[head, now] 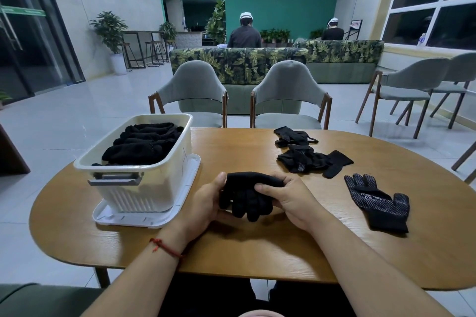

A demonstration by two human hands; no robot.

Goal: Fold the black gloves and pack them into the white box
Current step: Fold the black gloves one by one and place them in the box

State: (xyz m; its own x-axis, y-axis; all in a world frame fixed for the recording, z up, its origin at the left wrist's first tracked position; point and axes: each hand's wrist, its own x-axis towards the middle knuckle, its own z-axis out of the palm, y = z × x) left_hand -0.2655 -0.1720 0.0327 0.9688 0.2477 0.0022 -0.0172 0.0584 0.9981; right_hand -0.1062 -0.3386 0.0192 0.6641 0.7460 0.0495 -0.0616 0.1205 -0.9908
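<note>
Watching remotely, I saw the left hand (203, 203) and right hand (289, 201) curled round a folded black glove (244, 194) over the wooden table (257, 252). One flat glove (378, 203) lay at three o'clock, loose gloves (307, 159) at one o'clock; the white box (144, 188), holding packed gloves (144, 145), stood on its lid (121, 219) at ten o'clock.
</note>
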